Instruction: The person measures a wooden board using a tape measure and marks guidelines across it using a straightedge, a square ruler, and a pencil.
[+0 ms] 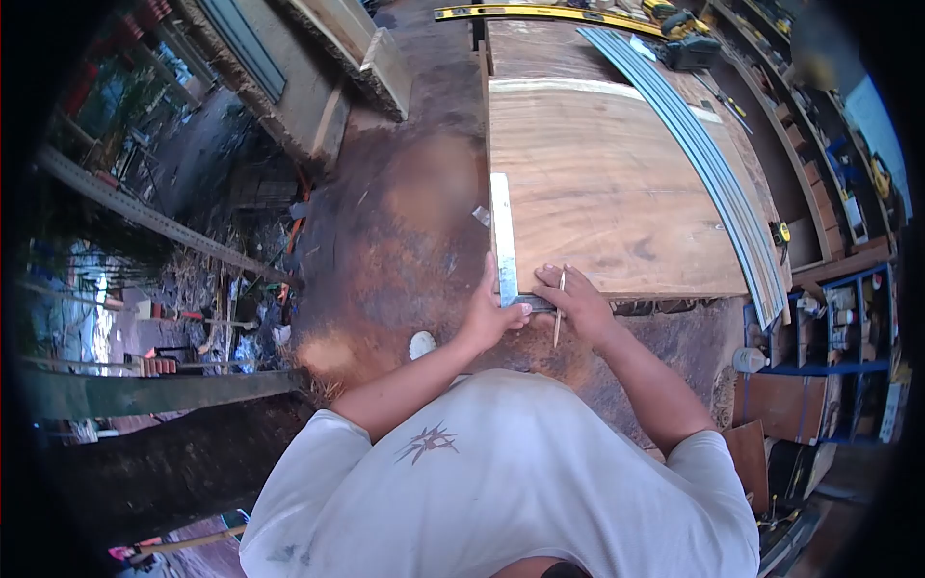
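A wide wooden board (607,193) lies flat on the bench before me. Along its left edge rests the pale metal blade of a try square (501,231), whose dark stock sits against the near edge at the corner. My left hand (493,316) grips the square at that corner, thumb over the stock. Just to the right, my right hand (581,303) has its fingertips on the board's near edge, close to the end of the stock. Between its fingers is a pencil (558,328), held nearly upright in the view.
Long blue-grey strips (689,154) lie across the board's right side. A yellow spirit level (549,13) and a power tool (689,48) are at the far end. A tape measure (780,232) sits at the right edge, by shelves (848,318). Wooden frames (318,58) stand left.
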A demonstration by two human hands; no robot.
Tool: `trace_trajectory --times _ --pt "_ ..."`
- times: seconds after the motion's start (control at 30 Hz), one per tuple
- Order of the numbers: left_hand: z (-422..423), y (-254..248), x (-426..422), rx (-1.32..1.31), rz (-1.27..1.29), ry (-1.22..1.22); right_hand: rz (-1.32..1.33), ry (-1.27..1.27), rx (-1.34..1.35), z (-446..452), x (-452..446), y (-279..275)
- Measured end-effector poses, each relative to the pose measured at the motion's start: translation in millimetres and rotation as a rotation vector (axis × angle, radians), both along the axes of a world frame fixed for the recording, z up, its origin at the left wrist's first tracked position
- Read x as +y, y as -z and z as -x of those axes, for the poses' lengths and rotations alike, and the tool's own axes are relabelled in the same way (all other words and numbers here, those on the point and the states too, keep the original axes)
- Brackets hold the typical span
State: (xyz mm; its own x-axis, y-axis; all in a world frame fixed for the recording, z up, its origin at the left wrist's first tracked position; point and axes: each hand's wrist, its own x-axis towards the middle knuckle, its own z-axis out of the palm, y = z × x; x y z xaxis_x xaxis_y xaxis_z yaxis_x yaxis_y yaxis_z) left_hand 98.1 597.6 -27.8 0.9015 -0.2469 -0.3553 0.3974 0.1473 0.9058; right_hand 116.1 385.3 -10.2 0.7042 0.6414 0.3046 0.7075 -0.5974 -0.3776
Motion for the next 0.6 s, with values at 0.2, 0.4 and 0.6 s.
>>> trace_trajectory --times 0.2,0.4,0.6 --pt "-5.5 1.3 9.4 0.097 -0.080 0.015 0.002 0.045 -0.023 -1.1 4.2 15.9" --pt "0.4 13.7 22.7 0.024 0.048 -0.001 -0.005 -0.004 -0.041 -6.3 7.0 19.6" --pt "0.7 22.8 24.9 -0.062 0.053 0.025 0.005 0.006 -0.024 -6.0 10.7 19.6"
